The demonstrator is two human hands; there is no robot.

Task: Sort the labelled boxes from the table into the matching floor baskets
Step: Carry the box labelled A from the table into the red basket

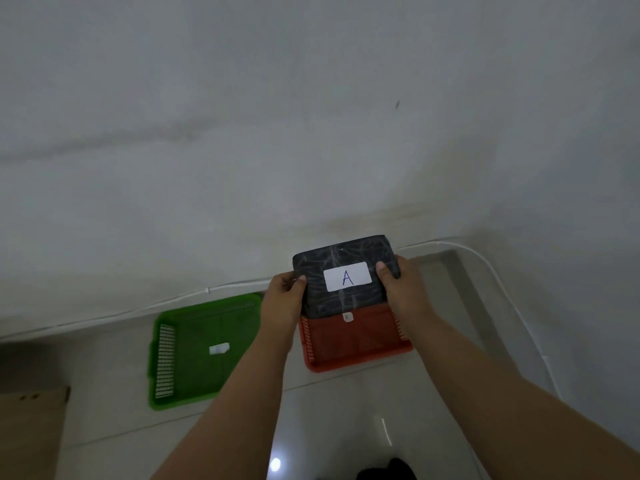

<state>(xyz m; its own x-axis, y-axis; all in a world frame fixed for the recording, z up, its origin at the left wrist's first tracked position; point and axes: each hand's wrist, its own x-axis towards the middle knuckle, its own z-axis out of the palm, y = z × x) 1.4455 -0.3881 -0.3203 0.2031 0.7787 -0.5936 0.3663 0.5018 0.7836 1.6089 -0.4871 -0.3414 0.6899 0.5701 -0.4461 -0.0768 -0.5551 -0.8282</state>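
A dark wrapped box (346,258) with a white label marked "A" is held in the air over the far part of the red basket (360,344). My left hand (285,299) grips its left edge and my right hand (401,289) grips its right edge. The red basket stands on the floor by the wall and carries a small white tag on its far wall, just under the box. A green basket (194,351) stands to its left with a small white label lying inside; its letter is too blurred to read.
A grey wall rises right behind the baskets, with a thin white cable (512,292) running along its foot and down the right side. The corner of a brown cardboard piece (31,431) shows at the lower left. Glossy floor tiles lie in front of me.
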